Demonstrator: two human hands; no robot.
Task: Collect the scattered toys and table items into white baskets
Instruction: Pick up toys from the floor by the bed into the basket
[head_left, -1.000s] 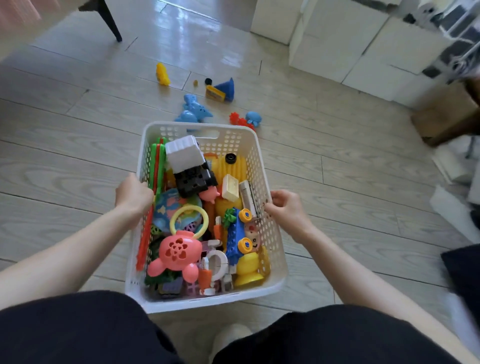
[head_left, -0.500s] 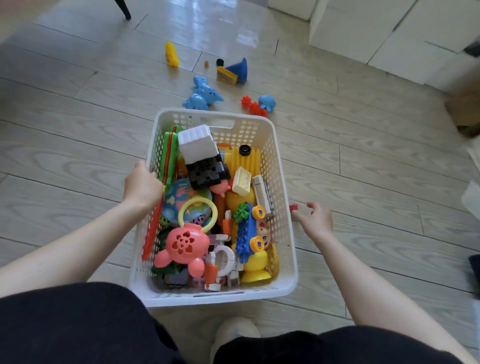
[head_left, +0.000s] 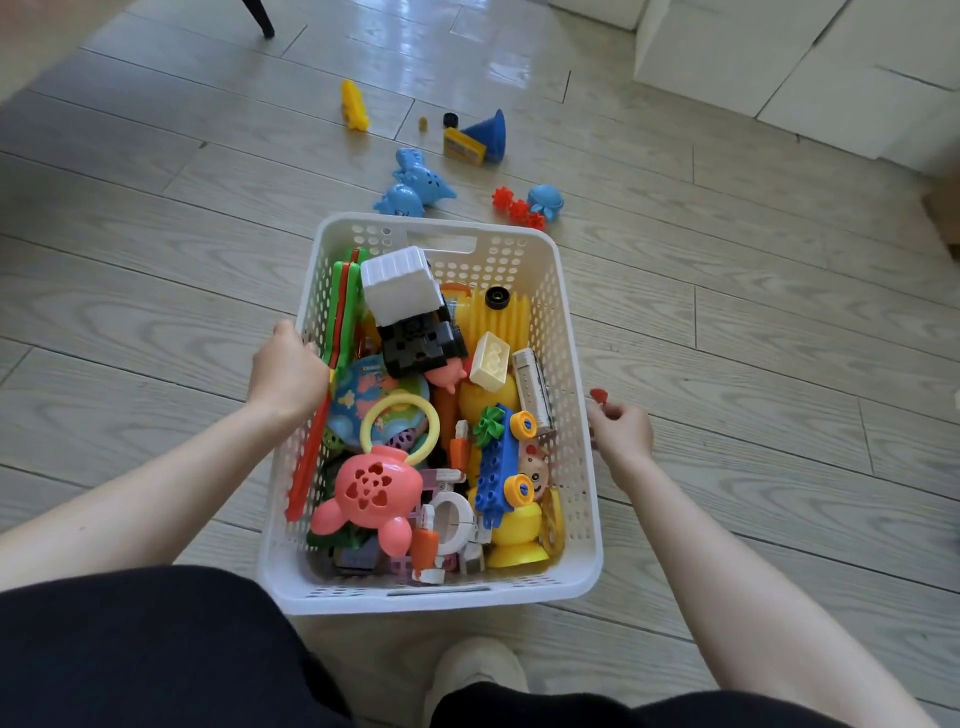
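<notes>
One hand only, the left hand (head_left: 288, 376), grips the left rim of the near-full white basket (head_left: 441, 223). The right hand (head_left: 621, 431), just outside the right wall, pinches a small red piece (head_left: 598, 396). Likely fault: the piece drops outside or slips through the perforations.

Left hand (head_left: 288, 376) fingers hidden behind basket (head_left: 436, 592) rim; red bit (head_left: 598, 396) at right hand (head_left: 621, 431) too small to name

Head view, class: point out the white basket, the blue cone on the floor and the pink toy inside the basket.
white basket (head_left: 363, 597), head view, near front wall.
blue cone (head_left: 489, 137), head view, middle of its side.
pink toy (head_left: 376, 486), head view, round body with heart holes.
</notes>
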